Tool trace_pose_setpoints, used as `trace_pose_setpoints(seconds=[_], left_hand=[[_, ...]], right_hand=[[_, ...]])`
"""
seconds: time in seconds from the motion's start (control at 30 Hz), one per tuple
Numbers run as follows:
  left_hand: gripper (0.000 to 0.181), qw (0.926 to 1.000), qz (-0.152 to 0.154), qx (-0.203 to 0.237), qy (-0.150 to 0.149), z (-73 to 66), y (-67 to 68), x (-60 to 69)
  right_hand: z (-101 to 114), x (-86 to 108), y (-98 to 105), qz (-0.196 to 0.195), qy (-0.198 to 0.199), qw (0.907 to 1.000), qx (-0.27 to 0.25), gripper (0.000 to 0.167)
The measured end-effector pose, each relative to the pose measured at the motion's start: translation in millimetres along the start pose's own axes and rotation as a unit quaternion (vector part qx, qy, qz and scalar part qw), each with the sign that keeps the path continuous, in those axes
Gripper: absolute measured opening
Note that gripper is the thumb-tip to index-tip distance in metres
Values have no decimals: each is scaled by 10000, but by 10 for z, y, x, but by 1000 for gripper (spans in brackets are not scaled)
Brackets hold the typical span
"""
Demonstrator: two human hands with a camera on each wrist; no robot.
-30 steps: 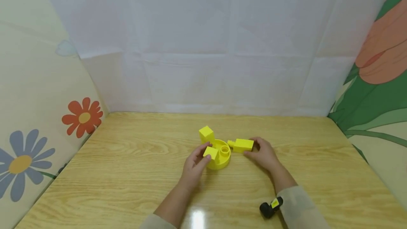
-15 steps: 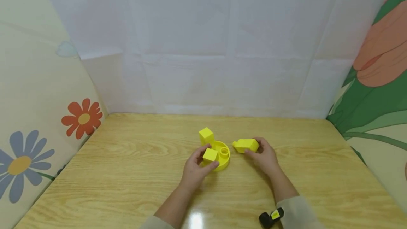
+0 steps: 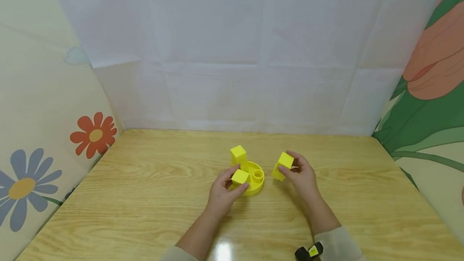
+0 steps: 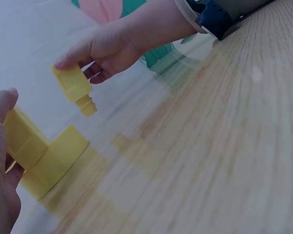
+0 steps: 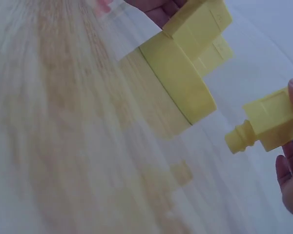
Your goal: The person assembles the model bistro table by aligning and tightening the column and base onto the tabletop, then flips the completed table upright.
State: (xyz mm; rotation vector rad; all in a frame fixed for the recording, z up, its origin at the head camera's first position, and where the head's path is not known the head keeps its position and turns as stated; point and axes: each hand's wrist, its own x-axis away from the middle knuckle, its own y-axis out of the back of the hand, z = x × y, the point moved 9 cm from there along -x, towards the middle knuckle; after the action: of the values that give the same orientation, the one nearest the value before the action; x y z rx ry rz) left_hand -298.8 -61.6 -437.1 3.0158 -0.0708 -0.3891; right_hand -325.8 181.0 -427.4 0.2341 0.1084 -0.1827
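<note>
A round yellow base [image 3: 255, 189] stands on the table with two square yellow blocks upright in it. My left hand [image 3: 220, 194] grips the near block [image 3: 240, 177] between thumb and fingers. Behind it rises the far block [image 3: 238, 154]. On the base's right side a raised ring socket [image 3: 257, 175] shows uncovered. To the right of the base, my right hand [image 3: 303, 178] pinches a loose yellow block [image 3: 283, 166]. Its ridged round peg [image 5: 240, 137] points down toward the table in the right wrist view, apart from the base.
The wood-grain table [image 3: 145, 196] spreads around both hands. A white cloth [image 3: 217, 51] hangs behind it, with flower-patterned panels on both sides. A black wrist device [image 3: 308, 251] sits by the right sleeve.
The loose block in my right hand has turned from lying sideways, peg leftward, to nearly upright with its peg down. My left hand keeps its grip; the base has shifted only slightly.
</note>
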Motion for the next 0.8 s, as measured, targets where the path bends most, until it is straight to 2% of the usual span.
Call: trace_pose_setpoints(seconds=[0.3, 0.43, 0.57, 0.8], left_hand=[[52, 9994, 341, 81, 41, 11, -43, 11], [47, 9992, 352, 185, -23, 7, -48, 12], [44, 9989, 323, 320, 63, 23, -45, 10], [44, 9990, 257, 282, 217, 53, -10, -3]], right_hand=[[109, 59, -140, 289, 50, 9987, -422, 49], [162, 98, -217, 389, 184, 9979, -484, 49], [161, 122, -286, 425, 170, 9979, -458, 49], [140, 104, -316, 203, 175, 9990, -357, 47]])
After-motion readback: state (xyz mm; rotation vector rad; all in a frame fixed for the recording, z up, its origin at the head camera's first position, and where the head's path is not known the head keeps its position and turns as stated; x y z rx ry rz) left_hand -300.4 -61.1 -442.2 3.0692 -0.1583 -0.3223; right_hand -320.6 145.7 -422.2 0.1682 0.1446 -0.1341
